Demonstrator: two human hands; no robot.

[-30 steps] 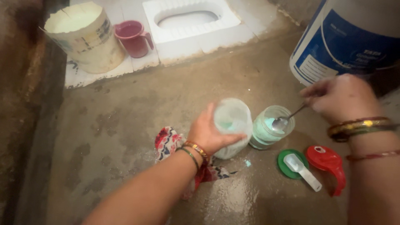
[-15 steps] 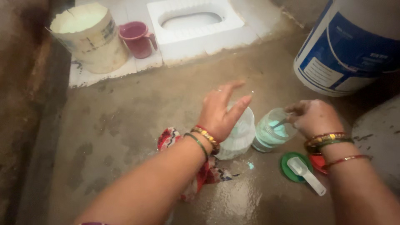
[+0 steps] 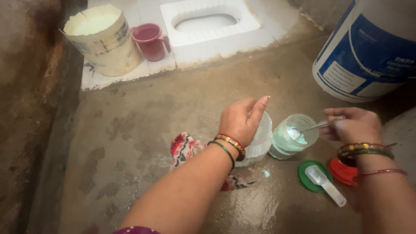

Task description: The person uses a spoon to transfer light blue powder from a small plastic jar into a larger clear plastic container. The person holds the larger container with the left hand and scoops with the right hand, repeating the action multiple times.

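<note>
Green lid (image 3: 313, 175) with a white scoop (image 3: 326, 185) across it lies nearest me on the wet floor (image 3: 143, 130), a red cap (image 3: 343, 171) partly hidden under my right wrist. My right hand (image 3: 353, 125) has its fingers pinched on a metal spoon (image 3: 308, 128), whose handle runs left and slightly down into the small jar (image 3: 294, 136) of pale green powder. My left hand (image 3: 241, 121) rests over the clear tub (image 3: 258, 141) just left of the jar, fingers loosely apart; I cannot tell whether they grip it. Farther off stand a bucket (image 3: 104, 41), a maroon mug (image 3: 151, 41) and a big blue-and-white drum (image 3: 368, 52), cut off.
</note>
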